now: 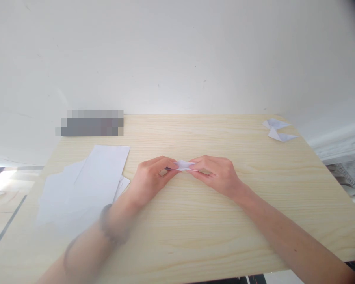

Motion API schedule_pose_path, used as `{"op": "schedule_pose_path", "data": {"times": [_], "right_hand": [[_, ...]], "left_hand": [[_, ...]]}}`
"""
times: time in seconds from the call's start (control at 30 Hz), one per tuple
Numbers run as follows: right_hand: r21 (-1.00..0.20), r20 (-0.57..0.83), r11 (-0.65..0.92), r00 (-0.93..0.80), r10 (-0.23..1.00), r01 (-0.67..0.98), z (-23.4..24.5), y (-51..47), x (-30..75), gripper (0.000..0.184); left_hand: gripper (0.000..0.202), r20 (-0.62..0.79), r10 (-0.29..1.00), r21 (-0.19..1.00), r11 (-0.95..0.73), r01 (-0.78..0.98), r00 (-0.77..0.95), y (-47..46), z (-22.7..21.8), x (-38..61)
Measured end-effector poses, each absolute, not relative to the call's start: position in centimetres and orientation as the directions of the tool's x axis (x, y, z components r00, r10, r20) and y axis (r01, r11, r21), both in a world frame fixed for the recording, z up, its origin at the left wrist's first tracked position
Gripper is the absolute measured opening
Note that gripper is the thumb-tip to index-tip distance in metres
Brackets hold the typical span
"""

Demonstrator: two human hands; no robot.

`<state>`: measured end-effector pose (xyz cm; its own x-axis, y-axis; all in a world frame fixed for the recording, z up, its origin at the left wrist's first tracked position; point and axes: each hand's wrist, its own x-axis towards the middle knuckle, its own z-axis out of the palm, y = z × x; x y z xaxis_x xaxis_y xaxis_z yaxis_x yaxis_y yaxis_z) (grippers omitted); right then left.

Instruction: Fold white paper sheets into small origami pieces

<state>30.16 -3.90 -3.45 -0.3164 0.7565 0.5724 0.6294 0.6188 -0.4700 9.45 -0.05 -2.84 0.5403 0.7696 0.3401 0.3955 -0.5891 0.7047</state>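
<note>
A small piece of folded white paper [183, 165] is stretched between my two hands over the middle of the wooden table [189, 228]. My left hand [152, 175] pinches its left end between thumb and fingers. On the opposite side, my right hand [217, 173] grips the right end in the same way. My fingers cover both ends, so only the paper's middle shows. A dark bracelet [114, 225] circles my left wrist.
Loose white paper sheets [91, 185] overlap at the table's left. Two folded paper shapes with pointed ends [279, 130] lie at the far right corner. A blurred-out dark object [90, 128] is at the back left. Behind the table rises a white wall [177, 55].
</note>
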Motion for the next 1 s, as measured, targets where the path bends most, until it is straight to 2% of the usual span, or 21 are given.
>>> {"op": "schedule_pose_path", "data": {"times": [0.13,0.27,0.47,0.6,0.67,0.77,0.87,1.0], "right_hand": [[-0.537,0.555,0.560,-0.235,0.798,0.631,-3.53,-3.95,29.98,0.004],[-0.645,0.470,0.460,-0.158,0.869,0.610,-3.54,-4.11,29.89,0.006],[-0.777,0.309,0.298,-0.077,0.948,0.554,-3.17,-3.92,30.00,0.009],[-0.858,0.221,0.216,-0.045,0.974,0.467,-3.09,-3.70,30.06,0.010],[-0.902,0.164,0.161,-0.025,0.986,0.400,-3.11,-3.68,30.02,0.016],[-0.930,0.122,0.126,-0.033,0.992,0.344,-3.10,-3.71,29.93,0.024],[-0.915,0.162,0.166,-0.042,0.986,0.367,-3.03,-3.63,29.88,0.013],[-0.895,0.165,0.176,-0.063,0.984,0.409,-3.00,-3.42,30.04,0.007]], "left_hand": [[0.011,0.320,0.794,0.724,-0.557,0.407,0.516,-0.18,-2.59,9.56],[0.012,0.266,0.852,0.783,-0.464,0.414,0.450,-0.41,-2.42,9.71],[0.016,0.097,0.920,0.874,-0.261,0.410,0.381,-0.25,-2.14,9.79],[0.024,-0.033,0.927,0.943,-0.095,0.320,0.373,0.14,-1.88,9.84],[0.027,-0.067,0.915,0.958,-0.053,0.283,0.397,0.32,-1.80,9.86],[0.026,-0.079,0.900,0.970,-0.030,0.241,0.430,0.44,-1.89,9.90],[0.020,-0.057,0.895,0.972,-0.052,0.231,0.442,0.36,-2.20,9.99],[0.015,0.066,0.894,0.937,-0.208,0.281,0.443,0.17,-2.62,10.00]]}}
